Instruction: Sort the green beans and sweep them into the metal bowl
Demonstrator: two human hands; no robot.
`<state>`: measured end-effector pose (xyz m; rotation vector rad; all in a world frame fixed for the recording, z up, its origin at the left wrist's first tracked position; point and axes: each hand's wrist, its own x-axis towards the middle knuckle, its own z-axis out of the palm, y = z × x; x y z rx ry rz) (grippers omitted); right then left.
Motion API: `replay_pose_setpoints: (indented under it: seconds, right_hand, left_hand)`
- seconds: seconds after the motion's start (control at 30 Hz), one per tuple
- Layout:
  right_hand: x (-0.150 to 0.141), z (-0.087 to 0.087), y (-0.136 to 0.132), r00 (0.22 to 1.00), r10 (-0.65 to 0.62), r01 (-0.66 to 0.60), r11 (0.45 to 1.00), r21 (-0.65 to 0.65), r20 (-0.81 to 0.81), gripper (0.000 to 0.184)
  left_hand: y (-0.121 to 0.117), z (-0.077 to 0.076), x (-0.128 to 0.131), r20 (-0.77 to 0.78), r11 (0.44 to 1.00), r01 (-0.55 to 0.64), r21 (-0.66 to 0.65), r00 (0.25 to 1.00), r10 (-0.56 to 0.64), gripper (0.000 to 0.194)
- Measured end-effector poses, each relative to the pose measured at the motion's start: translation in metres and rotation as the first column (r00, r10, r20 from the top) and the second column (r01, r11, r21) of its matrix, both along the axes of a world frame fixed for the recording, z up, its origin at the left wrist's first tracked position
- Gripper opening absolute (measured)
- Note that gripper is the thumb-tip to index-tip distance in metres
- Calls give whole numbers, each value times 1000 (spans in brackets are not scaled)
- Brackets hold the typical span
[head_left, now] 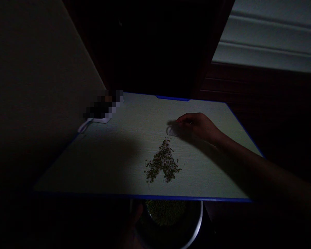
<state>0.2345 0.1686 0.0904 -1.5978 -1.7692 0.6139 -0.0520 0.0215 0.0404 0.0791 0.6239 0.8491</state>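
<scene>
In dim light, a heap of small greenish seeds or beans [163,160] lies spread on a pale blue-edged board [114,166], forking into two tails toward the near edge. Just beyond the heap, on its right, is my right hand [197,124], fingers pinched together. A faint pale shape shows under the fingertips; whether they hold it I cannot make out. Below the near edge stands a round metal bowl [199,224] with more green seeds or beans [167,211] inside. My left hand [136,221], mostly lost in darkness, grips the bowl's left side with its thumb at the rim.
At the board's far left corner lies a blurred-out flat object [103,107] with a pale edge and a strap [84,126]. A wall [54,69] rises on the left, and dark furniture [158,52] stands behind. Pale horizontal panels [269,34] show at the upper right.
</scene>
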Motion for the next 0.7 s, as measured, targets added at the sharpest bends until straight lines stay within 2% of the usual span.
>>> replay_pose_setpoints:
  seconds: [0.1,0.17,0.4,0.57,0.7]
  right_hand:
    - [-5,-5,17,999,38,-39,999,-34,-21,18]
    - [-7,-7,15,997,72,-75,995,-72,-37,17]
    - [-6,1,-39,981,166,-186,955,-230,-100,16]
    - [-5,11,-66,974,204,-225,929,-294,-102,15]
    - [-3,16,-78,965,246,-260,923,-283,-85,16]
  left_hand:
    - [9,-13,4,38,998,42,48,998,-44,35]
    - [10,-20,5,54,994,74,75,995,-78,34]
    - [5,-34,17,40,971,202,129,977,-209,36]
    - [4,-34,30,-64,961,238,141,971,-231,38]
    - [1,-24,34,-192,962,239,132,958,-212,36]
